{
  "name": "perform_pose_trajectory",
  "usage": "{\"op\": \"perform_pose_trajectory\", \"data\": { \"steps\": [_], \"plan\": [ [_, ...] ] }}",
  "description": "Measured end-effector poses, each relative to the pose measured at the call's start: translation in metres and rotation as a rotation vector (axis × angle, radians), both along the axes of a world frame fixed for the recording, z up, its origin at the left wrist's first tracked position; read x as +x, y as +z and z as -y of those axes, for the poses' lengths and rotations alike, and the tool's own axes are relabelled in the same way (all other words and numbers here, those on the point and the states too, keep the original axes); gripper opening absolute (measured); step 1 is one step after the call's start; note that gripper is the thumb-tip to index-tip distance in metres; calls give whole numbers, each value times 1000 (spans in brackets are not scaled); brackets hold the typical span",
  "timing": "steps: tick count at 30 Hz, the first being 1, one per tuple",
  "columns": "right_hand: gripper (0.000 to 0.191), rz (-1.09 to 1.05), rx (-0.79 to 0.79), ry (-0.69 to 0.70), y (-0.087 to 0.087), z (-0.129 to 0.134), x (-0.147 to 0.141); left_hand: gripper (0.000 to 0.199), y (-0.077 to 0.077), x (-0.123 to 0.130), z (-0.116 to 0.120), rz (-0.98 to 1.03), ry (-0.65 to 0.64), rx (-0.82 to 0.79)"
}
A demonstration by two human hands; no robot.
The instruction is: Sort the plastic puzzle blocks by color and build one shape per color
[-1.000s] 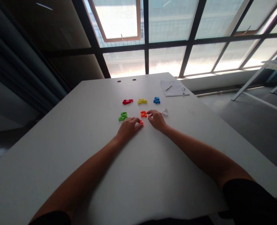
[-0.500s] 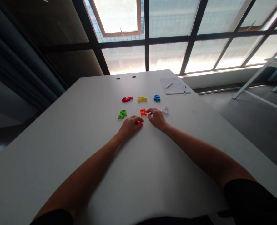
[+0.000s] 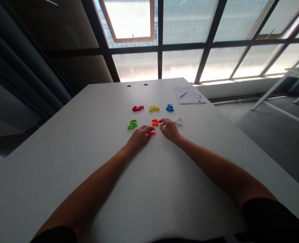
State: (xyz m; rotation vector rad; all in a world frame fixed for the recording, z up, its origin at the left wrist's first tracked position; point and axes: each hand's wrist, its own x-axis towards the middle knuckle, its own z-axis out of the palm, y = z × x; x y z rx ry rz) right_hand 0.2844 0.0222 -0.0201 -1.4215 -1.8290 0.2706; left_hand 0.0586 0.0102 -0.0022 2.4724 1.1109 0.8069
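My left hand (image 3: 141,134) rests low on the white table (image 3: 149,175), fingers curved and apart from the thumb. A small orange-red plastic piece (image 3: 152,133) lies in that gap, its left end close to the thumb; firm contact is hard to make out. Just beyond it sits an orange interlocking plastic piece (image 3: 155,122). My right hand (image 3: 169,129) is to the right of this piece, thumb and index finger parted, with nothing visible between them. A white or clear plastic piece (image 3: 178,121) lies beyond the right hand's knuckles, and a green piece (image 3: 132,124) lies left of my left hand.
Farther back, a red piece (image 3: 138,108), a yellow piece (image 3: 154,108) and a blue piece (image 3: 169,107) form a row. Papers (image 3: 190,96) with two pens lie at the back right. Windows (image 3: 182,64) stand behind the table.
The left fingers have loosened around the orange-red piece, and more of it shows. My right hand has hardly moved. The whole view has shifted slightly downward.
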Motion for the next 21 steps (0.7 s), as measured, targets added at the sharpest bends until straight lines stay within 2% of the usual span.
{"op": "perform_pose_trajectory", "data": {
  "steps": [10,16,21],
  "plan": [
    [27,2,11,5,0,-1,-1,21,7,-3,0,-164,4,275],
    [27,0,-4,2,1,0,-1,23,0,-2,0,-198,-83,284],
    [28,2,-2,-3,1,-1,-1,23,4,-2,3,-221,-45,277]
  ]
}}
